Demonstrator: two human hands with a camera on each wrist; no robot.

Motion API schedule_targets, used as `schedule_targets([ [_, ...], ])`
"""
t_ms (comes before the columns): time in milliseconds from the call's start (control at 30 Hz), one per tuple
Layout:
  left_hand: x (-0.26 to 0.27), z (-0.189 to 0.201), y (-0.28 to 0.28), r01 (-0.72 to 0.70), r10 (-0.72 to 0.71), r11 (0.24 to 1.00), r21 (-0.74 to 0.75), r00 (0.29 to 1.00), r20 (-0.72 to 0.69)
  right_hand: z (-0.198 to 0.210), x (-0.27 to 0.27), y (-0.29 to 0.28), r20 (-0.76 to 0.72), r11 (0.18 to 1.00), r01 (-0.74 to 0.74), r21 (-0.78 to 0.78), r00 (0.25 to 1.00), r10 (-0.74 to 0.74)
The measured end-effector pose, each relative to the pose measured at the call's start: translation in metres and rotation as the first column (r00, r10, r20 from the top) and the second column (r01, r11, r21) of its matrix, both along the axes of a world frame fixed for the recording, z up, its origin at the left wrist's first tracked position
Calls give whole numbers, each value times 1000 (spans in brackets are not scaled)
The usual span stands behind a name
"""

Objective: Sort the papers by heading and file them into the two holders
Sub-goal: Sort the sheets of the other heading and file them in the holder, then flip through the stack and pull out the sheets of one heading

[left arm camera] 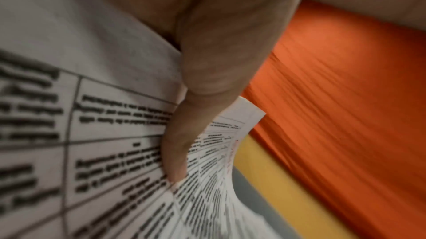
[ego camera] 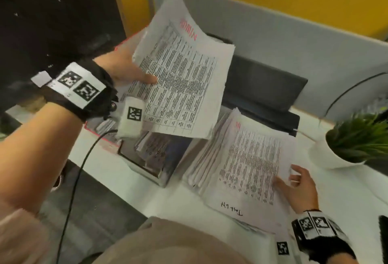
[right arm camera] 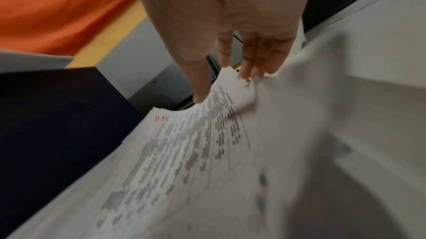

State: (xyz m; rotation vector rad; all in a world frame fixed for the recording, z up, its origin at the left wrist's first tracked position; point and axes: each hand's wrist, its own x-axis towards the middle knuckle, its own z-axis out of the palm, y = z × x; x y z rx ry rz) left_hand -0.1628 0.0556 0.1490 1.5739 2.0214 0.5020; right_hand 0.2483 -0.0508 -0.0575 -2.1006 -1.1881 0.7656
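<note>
My left hand (ego camera: 134,72) is raised over the desk and grips a few printed sheets (ego camera: 182,79) with a red heading and a table of text, its thumb (left arm camera: 179,152) pressed on the front of the sheets (left arm camera: 103,133). Below them stands a grey holder (ego camera: 147,171) with papers inside, and a red-edged holder (ego camera: 94,131) beside it. A fanned stack of printed papers (ego camera: 247,169) lies on the white desk at the right. My right hand (ego camera: 294,182) pinches the right edge of the stack's top sheet (right arm camera: 184,161), thumb on top, and that edge curls up.
A dark file box (ego camera: 262,87) sits behind the stack against a grey partition (ego camera: 294,32). A green plant in a white pot (ego camera: 336,154) stands at the right. A black cable (ego camera: 79,169) hangs from my left wrist past the desk's front edge. A black panel (ego camera: 52,11) rises at the left.
</note>
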Motion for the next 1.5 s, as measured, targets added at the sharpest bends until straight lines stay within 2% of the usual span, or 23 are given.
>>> schedule_targets([
  [67, 5, -12, 3, -3, -6, 998, -59, 987, -161, -9, -2, -2, 54, 999, -12, -51, 998, 14],
  [133, 15, -28, 3, 23, -36, 998, -60, 973, -228, -16, -4, -4, 64, 997, -5, -77, 998, 10],
  [267, 37, -60, 3, 114, -142, 987, -118, 950, -277, -25, -6, -5, 95, 994, -10, -108, 995, 20],
  [467, 57, -102, 10, 132, -239, 949, -285, 894, -380, -31, -1, -5, 112, 991, -30, -133, 993, 45],
  [600, 58, -115, 17, 157, -322, 908, -389, 856, -405, -33, 1, -5, 112, 991, -36, -133, 992, 51],
  [700, 56, -115, 19, 154, -315, 903, -401, 873, -373, -35, 2, -5, 108, 991, -37, -130, 993, 51],
  [800, 54, -109, 22, 146, -247, 942, -302, 911, -331, -36, 2, -4, 98, 990, -30, -135, 994, 43],
  [867, 54, -99, 27, 125, -163, 980, -156, 951, -262, -36, 2, -4, 95, 989, -25, -145, 995, 39],
  [933, 58, -83, 30, 96, -91, 995, 31, 988, -127, -36, 3, -4, 94, 988, -22, -153, 995, 36],
  [1067, 84, -45, 26, 49, -87, 923, 383, 993, 82, -36, 3, -2, 87, 984, -21, -177, 996, 37],
  [1233, 144, -26, 5, 95, -293, 789, 607, 926, 236, -35, 0, -2, 81, 985, -21, -170, 996, 35],
  [1300, 167, -37, -5, 143, -374, 769, 623, 891, 257, -34, 0, -4, 69, 986, -19, -165, 997, 31],
  [1367, 184, -59, -13, 193, -392, 800, 569, 886, 250, -33, 0, -5, 63, 987, -21, -158, 997, 32],
  [1433, 193, -90, -16, 252, -368, 864, 436, 906, 207, -31, -1, -7, 52, 986, -28, -163, 998, 37],
  [1500, 196, -124, -16, 312, -334, 928, 204, 939, 82, -31, -1, -9, 48, 983, -40, -178, 998, 49],
])
